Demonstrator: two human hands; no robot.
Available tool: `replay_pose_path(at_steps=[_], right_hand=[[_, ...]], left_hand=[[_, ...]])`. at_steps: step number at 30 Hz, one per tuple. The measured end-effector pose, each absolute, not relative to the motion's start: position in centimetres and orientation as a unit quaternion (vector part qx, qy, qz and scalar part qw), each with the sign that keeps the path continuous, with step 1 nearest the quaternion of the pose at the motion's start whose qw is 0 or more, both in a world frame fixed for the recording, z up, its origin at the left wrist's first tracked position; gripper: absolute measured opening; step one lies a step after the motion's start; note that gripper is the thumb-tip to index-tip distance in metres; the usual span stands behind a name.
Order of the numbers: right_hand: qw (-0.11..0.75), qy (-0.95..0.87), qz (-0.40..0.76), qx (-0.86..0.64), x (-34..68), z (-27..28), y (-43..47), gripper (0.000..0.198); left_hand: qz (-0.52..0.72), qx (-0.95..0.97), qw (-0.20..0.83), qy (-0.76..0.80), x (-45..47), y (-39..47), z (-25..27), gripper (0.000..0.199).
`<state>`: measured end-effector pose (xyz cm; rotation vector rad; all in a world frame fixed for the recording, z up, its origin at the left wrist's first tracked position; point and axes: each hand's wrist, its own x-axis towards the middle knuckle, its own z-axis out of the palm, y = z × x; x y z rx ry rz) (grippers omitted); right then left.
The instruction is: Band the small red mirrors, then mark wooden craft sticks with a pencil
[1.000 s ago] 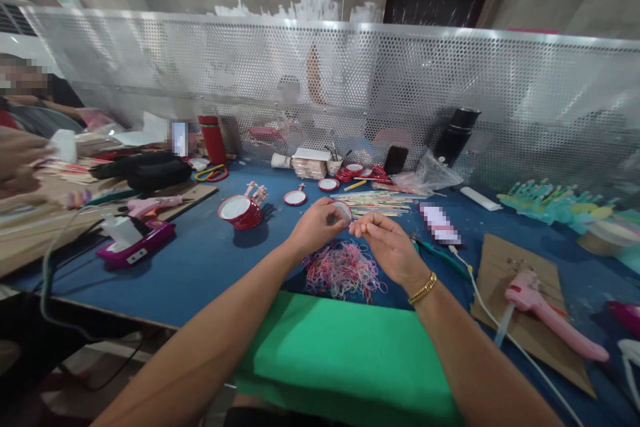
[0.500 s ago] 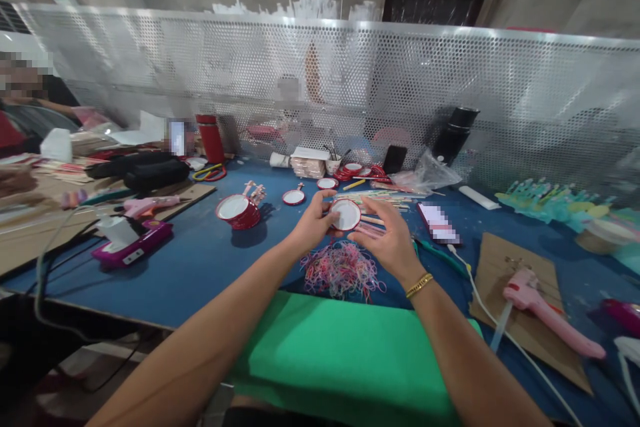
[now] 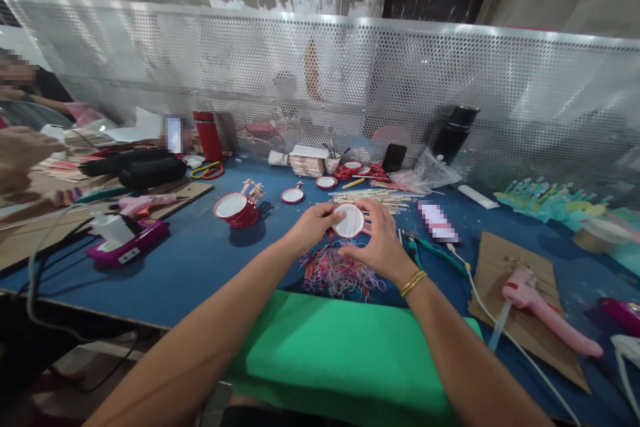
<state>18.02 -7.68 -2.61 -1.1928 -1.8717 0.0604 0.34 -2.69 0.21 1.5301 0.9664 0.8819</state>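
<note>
My left hand [image 3: 316, 223] pinches a white round disc with a red rim [image 3: 349, 221] between thumb and fingers, holding it up with its face towards me. My right hand [image 3: 377, 237] is at the disc's right edge, its thumb spread well away from the curved fingers; whether the fingertips touch the rim is hard to tell. Just below both hands lies a tangled heap of colourful rubber bands [image 3: 340, 271]. A stack of similar red-rimmed discs [image 3: 237, 209] stands to the left, and a single disc [image 3: 293, 195] lies further back.
Thin sticks [image 3: 395, 199] lie behind my hands. To the right are pliers [image 3: 440, 253], a phone [image 3: 437, 221] and a pink glue gun [image 3: 545, 310] on cardboard. A purple power strip [image 3: 127, 245] is at left, near a co-worker's hand [image 3: 25, 153]. A perforated metal screen [image 3: 240, 67] closes the back.
My right thumb has dropped away from the disc and its fingers have moved up along the edge. The left hand still grips the disc. At far left, the co-worker's hand has risen.
</note>
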Motion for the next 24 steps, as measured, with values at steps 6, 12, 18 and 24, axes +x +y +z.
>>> replay_pose_path(at_steps=[6,12,18,24], right_hand=[[0.455,-0.757,0.055,-0.466,18.0,-2.6,-7.8,0.091],[0.486,-0.742,0.157,-0.434,17.7,-2.0,-8.0,0.089],[0.533,-0.709,0.283,-0.366,17.4,-2.2,-8.1,0.087],[0.554,-0.686,0.326,-0.340,17.0,-2.3,-8.2,0.095]], left_hand=[[0.307,0.647,0.601,0.354,0.4,-3.1,0.1,0.038],[0.302,0.632,0.637,0.321,0.2,-3.3,0.4,0.037],[0.267,0.630,0.671,0.287,0.3,-4.0,0.5,0.041],[0.281,0.632,0.652,0.310,0.5,-4.1,0.4,0.045]])
